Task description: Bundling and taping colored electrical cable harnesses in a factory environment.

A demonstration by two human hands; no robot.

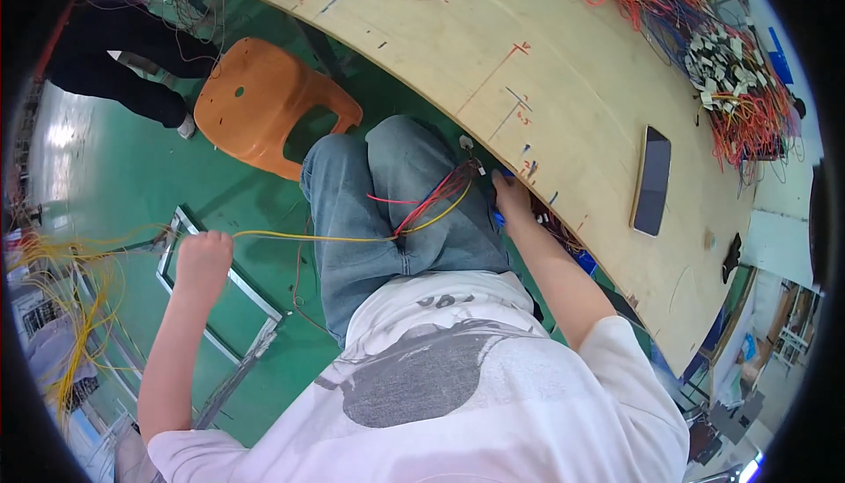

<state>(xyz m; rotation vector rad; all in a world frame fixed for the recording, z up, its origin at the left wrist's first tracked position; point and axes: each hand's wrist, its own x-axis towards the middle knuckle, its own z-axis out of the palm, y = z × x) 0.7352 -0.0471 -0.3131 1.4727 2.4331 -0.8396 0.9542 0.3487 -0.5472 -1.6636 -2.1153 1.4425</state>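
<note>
My left hand [204, 258] is closed in a fist on a yellow wire [308, 237], held out to the left. From it the wire runs taut to a small bundle of red, yellow and dark wires [437, 202] across my lap. White connectors [466, 142] show at the bundle's far end, beside my right knee. At the table's near edge, my right hand [512, 199] reaches down next to a blue thing, perhaps the rim of a bin. Its fingers are partly hidden, so what they hold, if anything, does not show.
A wooden table [563, 69] with pen marks spans the right; a phone [651, 181] and piles of red and white-tagged wires [739, 69] lie on it. An orange stool [255, 104] stands ahead left, near a person's dark-trousered legs [123, 51]. Yellow wires [84, 307] hang by a metal frame [224, 342].
</note>
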